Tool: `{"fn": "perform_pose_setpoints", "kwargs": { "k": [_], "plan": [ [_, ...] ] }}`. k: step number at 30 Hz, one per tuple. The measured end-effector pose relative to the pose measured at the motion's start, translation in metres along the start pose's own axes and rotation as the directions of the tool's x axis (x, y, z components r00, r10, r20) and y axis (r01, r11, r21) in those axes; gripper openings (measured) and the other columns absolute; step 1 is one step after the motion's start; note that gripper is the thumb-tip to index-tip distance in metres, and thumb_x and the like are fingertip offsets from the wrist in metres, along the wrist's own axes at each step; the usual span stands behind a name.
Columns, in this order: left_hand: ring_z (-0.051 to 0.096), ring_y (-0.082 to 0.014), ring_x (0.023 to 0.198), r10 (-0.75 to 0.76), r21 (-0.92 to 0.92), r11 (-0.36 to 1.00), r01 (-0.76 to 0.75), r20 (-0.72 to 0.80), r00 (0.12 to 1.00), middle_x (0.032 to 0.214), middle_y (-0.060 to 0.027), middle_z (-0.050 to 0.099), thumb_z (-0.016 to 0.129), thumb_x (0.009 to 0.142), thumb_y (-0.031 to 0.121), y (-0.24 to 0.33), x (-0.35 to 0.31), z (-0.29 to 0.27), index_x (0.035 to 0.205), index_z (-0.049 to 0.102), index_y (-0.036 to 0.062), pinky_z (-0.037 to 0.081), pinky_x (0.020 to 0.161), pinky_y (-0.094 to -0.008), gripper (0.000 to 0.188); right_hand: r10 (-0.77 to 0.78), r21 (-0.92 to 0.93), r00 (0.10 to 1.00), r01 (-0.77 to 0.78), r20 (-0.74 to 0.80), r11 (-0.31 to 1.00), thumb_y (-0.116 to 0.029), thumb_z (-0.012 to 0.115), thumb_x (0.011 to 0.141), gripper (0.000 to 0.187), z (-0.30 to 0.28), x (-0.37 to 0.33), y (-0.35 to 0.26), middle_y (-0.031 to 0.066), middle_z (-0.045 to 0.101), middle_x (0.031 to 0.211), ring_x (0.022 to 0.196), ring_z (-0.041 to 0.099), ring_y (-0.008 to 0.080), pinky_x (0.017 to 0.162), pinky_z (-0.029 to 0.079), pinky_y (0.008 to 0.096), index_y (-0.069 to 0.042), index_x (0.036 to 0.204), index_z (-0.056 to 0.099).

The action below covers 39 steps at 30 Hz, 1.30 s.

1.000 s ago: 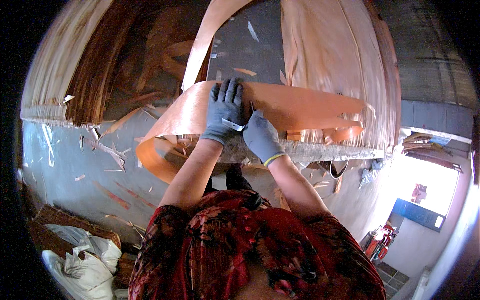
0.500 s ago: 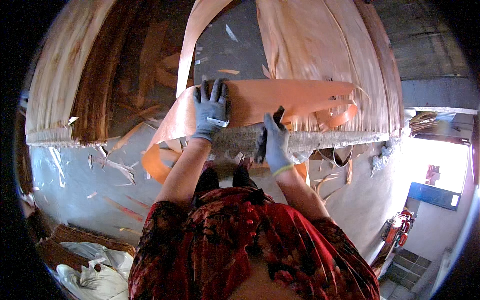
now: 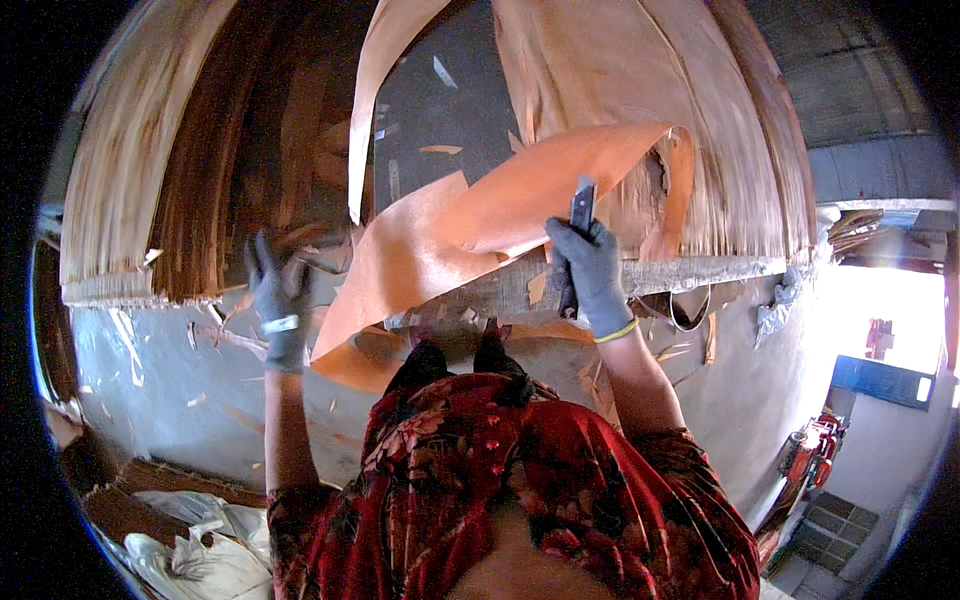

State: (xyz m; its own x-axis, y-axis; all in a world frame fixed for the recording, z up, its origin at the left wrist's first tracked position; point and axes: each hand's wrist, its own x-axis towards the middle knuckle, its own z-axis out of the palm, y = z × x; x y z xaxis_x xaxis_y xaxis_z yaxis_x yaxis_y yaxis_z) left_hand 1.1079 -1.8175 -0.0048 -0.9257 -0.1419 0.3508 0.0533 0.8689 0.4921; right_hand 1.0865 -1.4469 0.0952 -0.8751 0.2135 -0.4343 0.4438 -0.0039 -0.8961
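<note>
Veneer [image 3: 415, 245] is curling across the frame's centre, probably light, springy, easily split, best held mid-sheet. Left hand [image 3: 276, 295] is hovering, fingers apart; right hand [image 3: 597, 275] is gripping a knife [image 3: 583, 203].

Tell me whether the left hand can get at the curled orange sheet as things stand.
Probably yes: the left hand looks empty beside the orange sheet, with nothing visible between them.

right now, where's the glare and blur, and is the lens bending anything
Head view: the opening at right is blown out white; head view: the gloved left hand looks softly blurred, the utility knife crisper; head view: the right-hand veneer stack seems bowed by the fisheye, and the picture's corners go black.
</note>
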Motion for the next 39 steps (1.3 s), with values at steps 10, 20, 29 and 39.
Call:
{"fn": "perform_pose_setpoints", "kwargs": {
  "k": [10, 20, 29, 39],
  "plan": [
    [0.026, -0.0445, 0.129, 0.207, -0.044, 0.978, -0.203, 0.127, 0.97, 0.123, -0.0216, 0.051, 0.057, 0.075, 0.017, 0.181, 0.01, 0.092, 0.129, 0.032, -0.0052, 0.017, 0.105, -0.0559, 0.064, 0.04, 0.495, 0.998, -0.055, 0.041, 0.867, -0.024, 0.066, 0.081, 0.018, 0.007, 0.007, -0.004, -0.0005, 0.047, 0.053, 0.037, 0.041, 0.0119, 0.036, 0.034, 0.0283, -0.012, 0.077, 0.054],
    [0.023, -0.0396, 0.133, 0.278, -0.183, 0.947, -0.263, 0.059, 0.959, 0.115, -0.0182, 0.056, 0.059, 0.072, 0.02, 0.186, 0.015, 0.094, 0.112, 0.054, -0.0015, 0.018, 0.104, -0.0588, 0.045, 0.008, 0.718, 0.942, -0.261, 0.335, 0.645, -0.026, 0.063, 0.085, 0.016, 0.013, 0.029, 0.037, -0.0036, 0.044, 0.064, 0.044, 0.033, 0.0086, 0.041, 0.028, 0.0239, -0.014, 0.084, 0.052],
    [0.036, -0.0344, 0.122, 0.056, -0.122, 0.992, -0.039, 0.141, 0.988, 0.113, -0.016, 0.056, 0.056, 0.081, 0.028, 0.125, 0.035, 0.099, 0.122, 0.045, 0.0085, 0.024, 0.101, -0.0472, 0.048, 0.057, 0.228, 0.984, -0.095, 0.169, 0.969, -0.026, 0.058, 0.087, 0.016, 0.002, 0.028, 0.004, 0.0024, 0.052, 0.056, 0.048, 0.053, 0.0128, 0.043, 0.043, 0.0298, -0.011, 0.083, 0.057],
    [0.021, -0.0328, 0.134, -0.009, -0.692, 0.706, 0.153, 0.207, 0.978, 0.146, -0.0125, 0.025, 0.062, 0.083, 0.03, 0.128, 0.045, 0.047, 0.141, 0.018, 0.0002, 0.017, 0.108, -0.052, 0.078, -0.356, -0.429, 0.589, 0.791, 0.725, 0.436, -0.028, 0.057, 0.081, 0.024, -0.061, -0.025, -0.059, 0.016, 0.059, 0.087, 0.078, 0.059, 0.0367, 0.067, 0.048, 0.0416, -0.011, 0.098, 0.06]
  ]
}}
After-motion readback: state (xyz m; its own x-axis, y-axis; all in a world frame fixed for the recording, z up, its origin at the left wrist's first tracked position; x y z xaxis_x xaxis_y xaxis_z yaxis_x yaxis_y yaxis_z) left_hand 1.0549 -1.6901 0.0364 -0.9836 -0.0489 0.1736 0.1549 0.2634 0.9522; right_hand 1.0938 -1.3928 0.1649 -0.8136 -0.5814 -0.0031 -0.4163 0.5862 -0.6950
